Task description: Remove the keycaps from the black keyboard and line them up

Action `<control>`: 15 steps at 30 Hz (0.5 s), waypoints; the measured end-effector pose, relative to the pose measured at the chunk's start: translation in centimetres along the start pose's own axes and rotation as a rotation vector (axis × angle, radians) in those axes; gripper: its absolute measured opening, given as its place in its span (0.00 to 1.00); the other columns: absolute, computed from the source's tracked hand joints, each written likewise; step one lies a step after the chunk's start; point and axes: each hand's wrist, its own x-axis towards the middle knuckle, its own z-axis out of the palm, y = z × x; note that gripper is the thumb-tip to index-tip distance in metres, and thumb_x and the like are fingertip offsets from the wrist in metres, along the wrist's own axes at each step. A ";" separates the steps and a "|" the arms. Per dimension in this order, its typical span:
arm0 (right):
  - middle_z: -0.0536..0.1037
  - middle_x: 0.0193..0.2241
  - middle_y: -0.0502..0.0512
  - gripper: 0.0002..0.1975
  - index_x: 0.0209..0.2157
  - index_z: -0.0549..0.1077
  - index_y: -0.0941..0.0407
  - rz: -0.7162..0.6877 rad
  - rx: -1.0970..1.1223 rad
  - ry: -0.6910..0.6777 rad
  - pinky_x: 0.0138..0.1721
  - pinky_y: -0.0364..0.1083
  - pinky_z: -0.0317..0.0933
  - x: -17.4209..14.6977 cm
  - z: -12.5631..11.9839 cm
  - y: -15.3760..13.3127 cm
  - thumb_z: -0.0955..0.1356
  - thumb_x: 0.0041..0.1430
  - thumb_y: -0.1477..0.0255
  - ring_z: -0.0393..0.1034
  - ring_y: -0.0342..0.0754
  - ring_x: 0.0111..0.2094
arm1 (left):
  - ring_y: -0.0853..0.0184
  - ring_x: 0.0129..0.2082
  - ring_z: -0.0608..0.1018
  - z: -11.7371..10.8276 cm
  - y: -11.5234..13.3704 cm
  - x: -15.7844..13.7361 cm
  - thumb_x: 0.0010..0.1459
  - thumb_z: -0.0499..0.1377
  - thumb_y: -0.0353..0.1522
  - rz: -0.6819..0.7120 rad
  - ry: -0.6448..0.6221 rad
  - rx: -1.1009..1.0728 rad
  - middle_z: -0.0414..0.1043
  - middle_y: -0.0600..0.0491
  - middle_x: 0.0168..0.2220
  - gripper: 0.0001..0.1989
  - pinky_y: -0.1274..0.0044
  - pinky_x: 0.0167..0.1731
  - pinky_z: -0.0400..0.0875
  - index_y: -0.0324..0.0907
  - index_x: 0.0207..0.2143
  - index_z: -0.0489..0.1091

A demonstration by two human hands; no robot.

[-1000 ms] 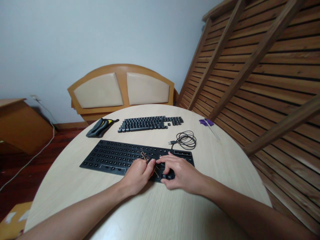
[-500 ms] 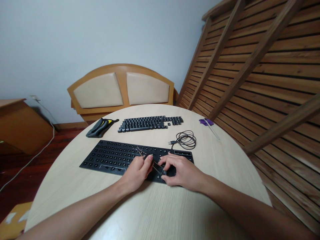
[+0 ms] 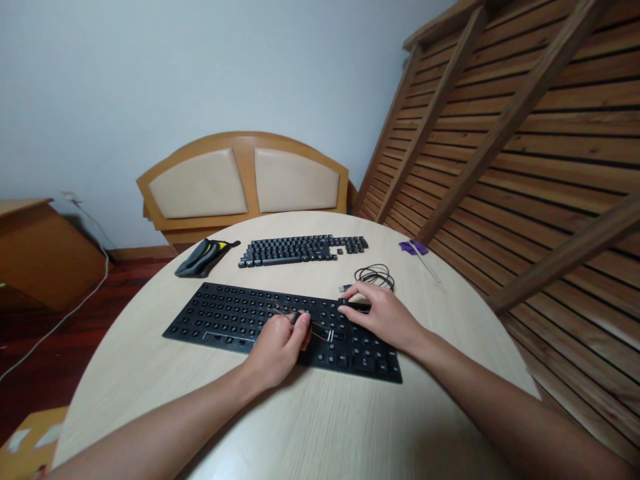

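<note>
A black keyboard (image 3: 225, 310) lies on the round table, most of its switches bare, with some keycaps at its right end. My left hand (image 3: 279, 348) is closed round a wire keycap puller (image 3: 323, 331), whose wire loops point right over the keyboard. Nothing shows caught in the loops. Above the keyboard's upper right part, my right hand (image 3: 377, 312) pinches a small black keycap (image 3: 342, 302) between thumb and fingers. Beyond the keyboard, loose keycaps (image 3: 287, 250) lie in rows like a keyboard layout, with one single keycap (image 3: 340, 251) in a gap.
Behind my right hand lies a coiled black USB cable (image 3: 373, 273). A black, grey and yellow pouch (image 3: 205, 258) is at the table's far left. To the right are a purple cloth (image 3: 413, 247) and a thin rod (image 3: 425, 260). Wooden slats (image 3: 500, 167) lean beside the table (image 3: 280, 427).
My right hand has moved up and away from the puller's wire end, carrying the small keycap. My left hand stays nearly in place with the puller.
</note>
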 end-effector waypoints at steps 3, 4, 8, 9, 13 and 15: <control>0.79 0.36 0.52 0.06 0.37 0.74 0.53 0.030 -0.113 0.030 0.41 0.47 0.64 1.6 -0.6 1.5 0.70 0.60 0.67 0.73 0.48 0.38 | 0.65 0.23 0.71 0.0 0.0 0.0 0.68 0.42 0.43 0.025 -0.025 0.055 0.67 0.53 0.20 0.27 0.74 0.29 0.61 0.42 0.19 0.63; 0.79 0.36 0.51 0.06 0.38 0.74 0.53 0.040 -0.173 0.021 0.40 0.46 0.63 2.3 -0.7 2.0 0.70 0.60 0.66 0.73 0.48 0.37 | 0.65 0.24 0.71 0.0 0.0 0.0 0.68 0.41 0.43 0.029 -0.032 0.067 0.68 0.52 0.20 0.27 0.74 0.29 0.61 0.42 0.19 0.63; 0.80 0.36 0.50 0.08 0.41 0.74 0.52 0.130 -0.427 -0.030 0.37 0.44 0.61 5.3 -1.1 3.7 0.69 0.60 0.66 0.73 0.48 0.38 | 0.64 0.24 0.72 0.0 -0.1 0.1 0.68 0.41 0.42 0.025 -0.054 0.104 0.69 0.52 0.20 0.27 0.74 0.30 0.62 0.43 0.19 0.64; 0.80 0.36 0.50 0.08 0.42 0.74 0.51 0.151 -0.456 -0.035 0.36 0.44 0.61 6.0 -1.1 4.1 0.69 0.60 0.67 0.73 0.48 0.38 | 0.64 0.24 0.72 0.0 -0.1 0.2 0.67 0.41 0.42 0.020 -0.056 0.104 0.69 0.51 0.20 0.27 0.74 0.30 0.62 0.43 0.19 0.64; 0.81 0.36 0.53 0.09 0.42 0.74 0.52 0.222 -0.540 -0.060 0.36 0.45 0.60 8.3 -0.8 5.5 0.68 0.60 0.67 0.73 0.51 0.38 | 0.64 0.24 0.73 0.1 -0.2 0.4 0.67 0.41 0.43 -0.009 -0.054 0.070 0.70 0.51 0.20 0.27 0.74 0.30 0.63 0.42 0.19 0.65; 0.81 0.37 0.55 0.09 0.42 0.74 0.53 0.260 -0.578 -0.079 0.37 0.46 0.61 9.0 -0.4 6.2 0.68 0.60 0.68 0.73 0.52 0.39 | 0.64 0.24 0.73 0.1 -0.3 0.4 0.67 0.41 0.44 -0.021 -0.050 0.055 0.70 0.51 0.20 0.27 0.74 0.29 0.62 0.42 0.20 0.65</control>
